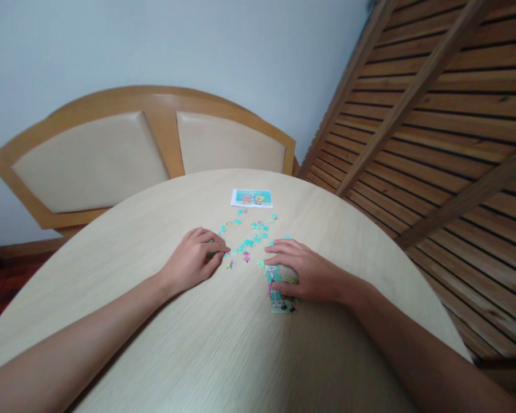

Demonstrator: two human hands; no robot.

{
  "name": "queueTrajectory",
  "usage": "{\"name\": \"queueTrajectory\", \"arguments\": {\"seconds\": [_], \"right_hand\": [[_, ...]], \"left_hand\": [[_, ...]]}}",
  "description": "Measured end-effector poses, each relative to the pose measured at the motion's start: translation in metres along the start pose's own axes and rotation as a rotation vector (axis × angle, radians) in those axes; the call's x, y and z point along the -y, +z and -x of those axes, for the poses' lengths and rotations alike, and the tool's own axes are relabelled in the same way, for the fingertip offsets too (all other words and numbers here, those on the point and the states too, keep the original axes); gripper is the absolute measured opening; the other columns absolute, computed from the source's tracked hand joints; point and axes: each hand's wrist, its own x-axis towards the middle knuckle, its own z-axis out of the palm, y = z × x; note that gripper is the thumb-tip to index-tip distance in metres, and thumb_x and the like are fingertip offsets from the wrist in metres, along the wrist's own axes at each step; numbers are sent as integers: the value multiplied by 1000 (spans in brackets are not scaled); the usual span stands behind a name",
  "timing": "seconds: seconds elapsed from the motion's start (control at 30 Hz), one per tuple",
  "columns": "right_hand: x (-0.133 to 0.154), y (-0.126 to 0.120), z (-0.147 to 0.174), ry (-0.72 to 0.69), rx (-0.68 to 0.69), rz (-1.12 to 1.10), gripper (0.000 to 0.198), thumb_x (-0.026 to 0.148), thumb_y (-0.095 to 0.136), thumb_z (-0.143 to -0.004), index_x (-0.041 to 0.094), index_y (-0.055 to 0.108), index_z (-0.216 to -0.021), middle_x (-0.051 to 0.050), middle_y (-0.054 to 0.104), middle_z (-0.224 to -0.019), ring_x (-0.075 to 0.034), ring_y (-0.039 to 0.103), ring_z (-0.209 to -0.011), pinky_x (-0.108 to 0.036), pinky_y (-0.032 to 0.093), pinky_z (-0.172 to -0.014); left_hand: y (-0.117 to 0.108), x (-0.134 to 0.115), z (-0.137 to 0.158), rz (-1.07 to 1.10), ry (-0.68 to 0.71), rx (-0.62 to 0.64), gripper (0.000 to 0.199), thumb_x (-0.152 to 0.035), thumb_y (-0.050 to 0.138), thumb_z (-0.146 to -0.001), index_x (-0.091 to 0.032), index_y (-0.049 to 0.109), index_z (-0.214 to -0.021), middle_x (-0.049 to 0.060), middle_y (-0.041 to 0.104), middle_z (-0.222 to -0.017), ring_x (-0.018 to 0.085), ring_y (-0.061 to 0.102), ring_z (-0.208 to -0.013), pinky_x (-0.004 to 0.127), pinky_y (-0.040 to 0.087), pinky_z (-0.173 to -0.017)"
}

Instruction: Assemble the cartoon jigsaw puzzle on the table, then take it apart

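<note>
Joined section: a put-together strip of the puzzle (274,289), lower centre of the frame, showing cartoon figures; the hand over it hides part, so its full extent cannot be told.
Loose pieces: many turquoise, pink and yellow bits (246,245) lie scattered mid-frame, not yet joined to the strip; most seems left.
Left hand (195,253): centre-left, fingers curled narrow, fingertips at the pieces' edge; whether one is pinched, I cannot tell.
Right hand (312,272): right of centre, thumb and fingers apart over the strip.
Picture sheet (253,198): upper middle of the desk, beyond the pieces.
Desk (215,355): pale wood grain, rounded edge.
Room: padded chair back (161,123) upper left, pale wall (223,46) behind, slatted wooden panel (425,115) upper right.
</note>
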Motion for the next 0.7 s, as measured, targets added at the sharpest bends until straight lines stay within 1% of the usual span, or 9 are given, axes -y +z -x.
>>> {"name": "queueTrajectory", "arguments": {"seconds": [0.07,0.23,0.43,0.57,0.7], "right_hand": [[0,0,0,5,8,9,49,53,67,-88,21,67,-124,-13,58,-143,-33,47,-138,-56,34,-116],[0,0,0,17,11,12,49,53,68,-88,21,67,-125,-13,58,-144,-33,46,-139,-57,33,-116],[2,0,-1,20,27,20,50,52,67,-89,20,66,-126,-14,57,-145,-33,46,-139,-57,33,-117],[3,1,-1,16,27,15,51,52,67,-89,19,66,-127,-14,57,-145,-33,45,-139,-56,33,-116],[4,1,-1,6,14,0,50,52,68,-88,21,65,-127,-13,58,-144,-33,46,-138,-56,32,-116]], "left_hand": [[-1,-4,0,3,10,11,24,-26,52,-94,-25,75,-102,5,73,-105,25,62,-100,45,46,-93],[-1,-9,-2,41,19,22,23,-36,54,-98,-25,75,-99,4,73,-101,24,63,-98,44,46,-92],[5,-7,-2,161,0,6,20,-31,56,-98,-24,72,-108,5,76,-102,23,65,-99,44,47,-96],[7,-11,-1,223,-4,11,19,-29,57,-98,-25,70,-111,4,74,-102,23,64,-101,45,44,-100],[7,-21,-1,238,2,29,18,-30,59,-98,-24,70,-111,5,73,-100,23,62,-100,43,45,-97]]}}
